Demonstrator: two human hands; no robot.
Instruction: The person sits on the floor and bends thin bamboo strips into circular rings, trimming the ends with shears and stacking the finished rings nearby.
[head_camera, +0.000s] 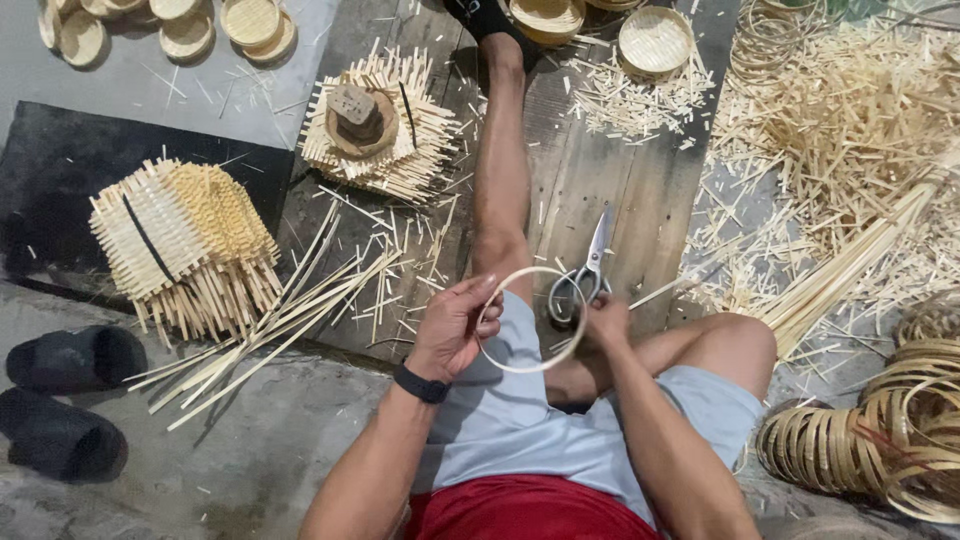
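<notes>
Head view: the left hand (452, 325) pinches a thin bamboo ring (531, 319) at its nine o'clock edge, while the right hand (603, 322) grips it at three o'clock, over the lap. Scissors (585, 275) lie on the wooden boards (640, 190) at twelve o'clock of the ring.

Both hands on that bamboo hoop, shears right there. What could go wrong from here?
1. The thin bamboo ring is held only at its sides by the left hand and right hand; it could spring open or slip.
2. The scissors lie beside the right hand and bare leg; a slip might meet the blades.
3. Loose bamboo splints near the left arm could snag or splinter skin.
</notes>
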